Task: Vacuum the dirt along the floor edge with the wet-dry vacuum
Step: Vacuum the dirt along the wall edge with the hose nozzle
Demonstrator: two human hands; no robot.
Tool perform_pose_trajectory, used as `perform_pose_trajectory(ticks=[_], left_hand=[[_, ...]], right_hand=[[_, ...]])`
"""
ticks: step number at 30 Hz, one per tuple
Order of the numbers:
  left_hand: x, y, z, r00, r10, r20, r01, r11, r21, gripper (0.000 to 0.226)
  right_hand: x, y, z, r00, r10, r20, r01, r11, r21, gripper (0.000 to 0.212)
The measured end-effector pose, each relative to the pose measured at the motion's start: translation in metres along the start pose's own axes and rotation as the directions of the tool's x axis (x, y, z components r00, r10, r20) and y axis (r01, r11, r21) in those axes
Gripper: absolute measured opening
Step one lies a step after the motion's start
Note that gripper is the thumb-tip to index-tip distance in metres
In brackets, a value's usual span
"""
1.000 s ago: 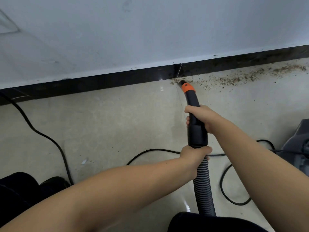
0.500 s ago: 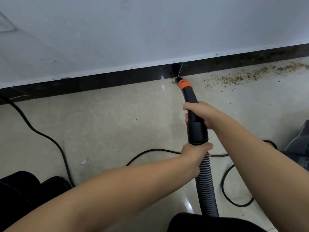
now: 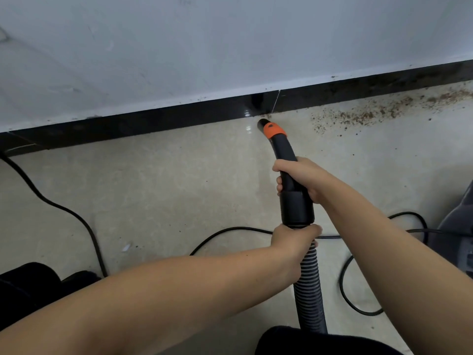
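Note:
A black vacuum nozzle (image 3: pixel 284 152) with an orange collar points at the floor just in front of the black skirting board (image 3: pixel 153 121). My right hand (image 3: pixel 304 178) grips the nozzle's curved handle. Lower down, my left hand (image 3: pixel 294 239) grips the ribbed grey hose (image 3: pixel 311 293) just below the black cuff. Brown dirt (image 3: pixel 363 114) lies scattered along the floor edge to the right of the nozzle tip, with a small speck cluster at the skirting joint. The floor left of the tip looks clean.
The grey vacuum body (image 3: pixel 458 231) sits at the right edge. A black power cord (image 3: pixel 230 230) loops over the beige tiles behind my hands, another cord (image 3: pixel 64 208) runs at the left. Dark shoes (image 3: pixel 38 283) are at the bottom left.
The nozzle tip has pulled slightly left and back from the dirt patch. The brown specks near the skirting joint have thinned out. Both hands keep their grips.

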State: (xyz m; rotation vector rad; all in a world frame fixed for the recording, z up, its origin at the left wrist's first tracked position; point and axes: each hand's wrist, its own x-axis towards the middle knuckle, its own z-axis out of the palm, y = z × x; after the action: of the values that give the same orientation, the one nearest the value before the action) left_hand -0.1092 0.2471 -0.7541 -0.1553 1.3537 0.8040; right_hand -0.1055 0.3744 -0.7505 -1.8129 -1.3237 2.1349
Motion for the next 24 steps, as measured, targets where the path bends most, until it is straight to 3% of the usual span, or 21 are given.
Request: perform_pose_trajectory(ticks=[18, 24], left_hand=[[0.036, 0.035, 0.028, 0.997, 0.012, 0.072, -0.024, 0.985, 0.173, 0.016], [0.033, 0.037, 0.027, 0.997, 0.037, 0.067, -0.048, 0.986, 0.159, 0.016]], right_hand=[[0.025, -0.011, -0.055, 0.967, 0.027, -0.252, 0.019, 0.984, 0.18, 0.018], [0.024, -0.016, -0.053, 0.973, 0.037, -0.229, 0.004, 0.984, 0.176, 0.017]])
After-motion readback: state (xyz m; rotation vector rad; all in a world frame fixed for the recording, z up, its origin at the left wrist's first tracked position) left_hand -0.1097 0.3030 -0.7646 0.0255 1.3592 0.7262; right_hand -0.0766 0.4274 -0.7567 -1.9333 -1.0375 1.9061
